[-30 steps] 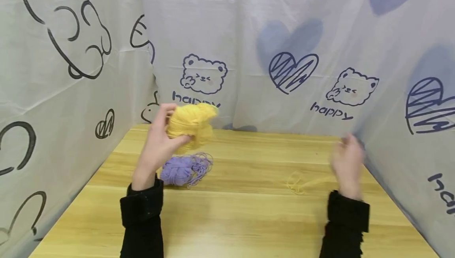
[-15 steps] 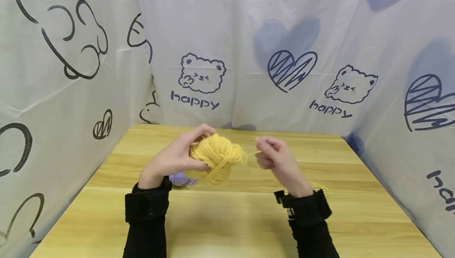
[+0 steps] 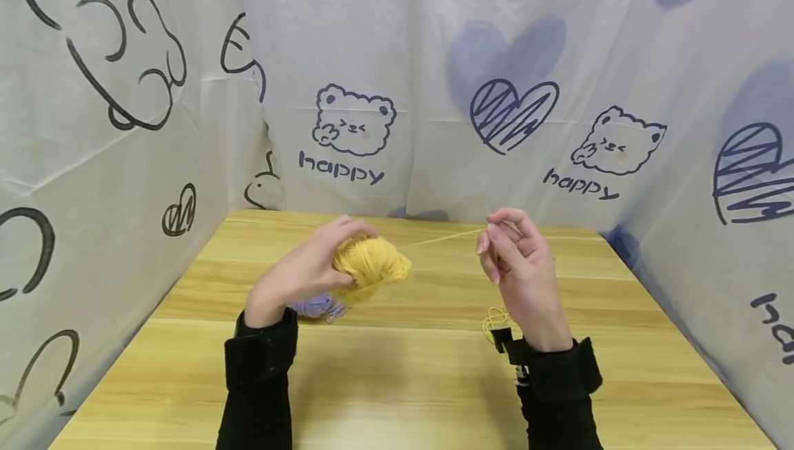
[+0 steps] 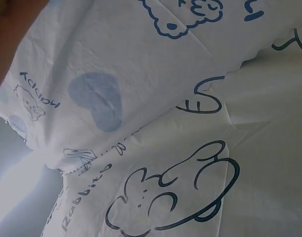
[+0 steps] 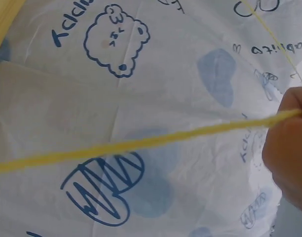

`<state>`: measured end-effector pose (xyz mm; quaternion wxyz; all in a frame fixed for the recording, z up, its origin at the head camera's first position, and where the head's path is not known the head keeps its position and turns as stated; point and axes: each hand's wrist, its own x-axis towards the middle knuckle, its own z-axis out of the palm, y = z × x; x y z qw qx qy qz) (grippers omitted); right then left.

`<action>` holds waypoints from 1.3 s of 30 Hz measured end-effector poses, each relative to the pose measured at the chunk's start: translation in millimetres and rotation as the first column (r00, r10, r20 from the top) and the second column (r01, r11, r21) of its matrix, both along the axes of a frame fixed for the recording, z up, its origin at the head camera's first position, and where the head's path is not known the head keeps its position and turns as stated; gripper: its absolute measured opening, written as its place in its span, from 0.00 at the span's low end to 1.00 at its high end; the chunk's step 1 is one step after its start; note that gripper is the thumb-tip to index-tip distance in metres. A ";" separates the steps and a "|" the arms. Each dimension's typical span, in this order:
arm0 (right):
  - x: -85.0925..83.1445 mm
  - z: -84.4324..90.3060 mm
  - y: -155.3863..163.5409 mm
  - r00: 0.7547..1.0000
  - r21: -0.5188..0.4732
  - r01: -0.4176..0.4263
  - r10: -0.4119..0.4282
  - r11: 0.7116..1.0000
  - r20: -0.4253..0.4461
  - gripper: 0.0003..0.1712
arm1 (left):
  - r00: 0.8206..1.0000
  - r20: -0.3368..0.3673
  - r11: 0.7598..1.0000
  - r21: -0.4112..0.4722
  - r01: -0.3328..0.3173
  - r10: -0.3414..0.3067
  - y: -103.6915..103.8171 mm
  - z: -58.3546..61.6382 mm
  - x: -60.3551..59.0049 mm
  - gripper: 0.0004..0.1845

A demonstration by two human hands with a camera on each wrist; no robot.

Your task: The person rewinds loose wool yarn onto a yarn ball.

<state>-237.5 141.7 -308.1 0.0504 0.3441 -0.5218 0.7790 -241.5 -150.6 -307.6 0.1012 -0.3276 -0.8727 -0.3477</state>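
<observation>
- The left hand [image 3: 304,267] grips the yellow yarn ball [image 3: 372,264] from its left side, fingers over the top and thumb on the near side, above the table left of the middle.
- The right hand [image 3: 524,264], well apart on the right, pinches the yellow strand [image 3: 443,237] between thumb and finger; its other fingers curl loosely.
- That strand runs taut between the 2 hands, rising slightly to the right.
- Both wrists end in black sleeves [image 3: 254,395].
- Purple yarn [image 3: 318,307] lies on the table beyond the left wrist, partly hidden.
- Loose yellow loops [image 3: 494,319] lie just left of the right wrist.
- Pale printed cloth [image 3: 428,126] surrounds the wooden table [image 3: 397,381] on 3 sides.
</observation>
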 end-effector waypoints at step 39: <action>-23.1 -16.5 12.1 0.933 0.202 -0.343 0.307 0.917 0.190 0.13 | 0.911 0.201 0.931 0.142 0.336 -0.359 20.4 2.3 -2.7 0.32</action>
